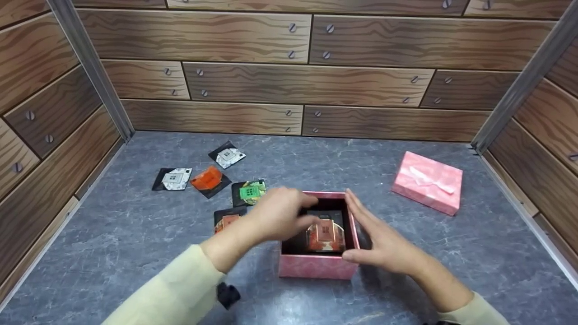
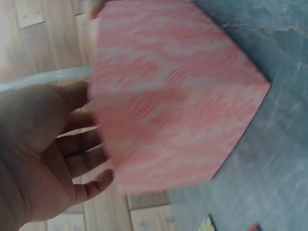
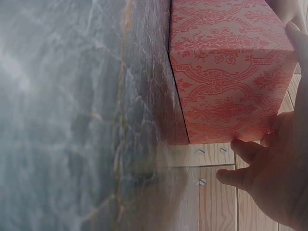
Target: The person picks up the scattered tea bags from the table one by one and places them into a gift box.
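Note:
A pink patterned box stands lidless on the grey marbled table. Inside it lies a black square sachet with a red label. My left hand is over the box's left rim, fingers reaching above the opening; in the left wrist view they are loosely bent beside the box wall, with nothing seen in them. Along the right wall rests my right hand, thumb at the near corner and fingers stretched toward the far one. The right wrist view shows its fingers by the box.
Left of the box lie sachets: a green one, an orange one, two white-and-black ones, and a red-labelled one partly behind my left arm. A pink lid with a bow lies at the right. Wood-patterned walls enclose the table.

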`<state>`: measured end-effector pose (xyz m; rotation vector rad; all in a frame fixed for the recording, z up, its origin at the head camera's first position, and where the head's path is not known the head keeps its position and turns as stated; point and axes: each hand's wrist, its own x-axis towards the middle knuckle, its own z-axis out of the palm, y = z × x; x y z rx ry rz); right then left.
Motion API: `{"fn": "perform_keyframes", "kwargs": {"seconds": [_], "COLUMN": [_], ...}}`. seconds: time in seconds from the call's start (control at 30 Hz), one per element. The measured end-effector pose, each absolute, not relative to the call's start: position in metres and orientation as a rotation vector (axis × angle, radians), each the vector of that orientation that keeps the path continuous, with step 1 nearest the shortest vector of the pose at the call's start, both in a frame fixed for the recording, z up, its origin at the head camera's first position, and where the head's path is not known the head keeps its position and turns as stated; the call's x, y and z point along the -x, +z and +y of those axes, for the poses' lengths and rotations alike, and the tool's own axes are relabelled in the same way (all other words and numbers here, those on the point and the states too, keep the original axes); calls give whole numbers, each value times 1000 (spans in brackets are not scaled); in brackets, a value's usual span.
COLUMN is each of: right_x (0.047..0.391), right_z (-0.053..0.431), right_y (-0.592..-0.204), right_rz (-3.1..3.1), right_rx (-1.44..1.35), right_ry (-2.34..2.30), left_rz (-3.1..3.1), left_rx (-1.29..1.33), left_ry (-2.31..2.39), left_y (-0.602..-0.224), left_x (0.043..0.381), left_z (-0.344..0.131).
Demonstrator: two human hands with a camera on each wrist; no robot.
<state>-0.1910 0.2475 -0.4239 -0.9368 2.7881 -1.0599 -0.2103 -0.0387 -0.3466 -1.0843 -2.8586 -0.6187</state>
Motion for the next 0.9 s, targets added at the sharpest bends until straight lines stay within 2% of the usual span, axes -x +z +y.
{"fn": "perform_keyframes", "kwargs": {"seconds": [0.17,0.4,0.63,0.9], "right_x": [192,191,192,190], "right_z": [247,246,247,246], "right_y": [-423,-423,-423,-424], "right_rz": [2795,2808,2811,2809], "right_rx": [931,936,934,921], "right_ry": [-1042,-1033,-1031,-1035], "left_rz": [-2763,-2638,-2607,-2594], "left_rx": [968,730,462,263], "left_ry": [-967,-1162,-1338,-1311], "left_y": [-331,-325,-337,-364], "left_x": [218,234,250,263], "left_z": [-76,-141,-210,-277]}}
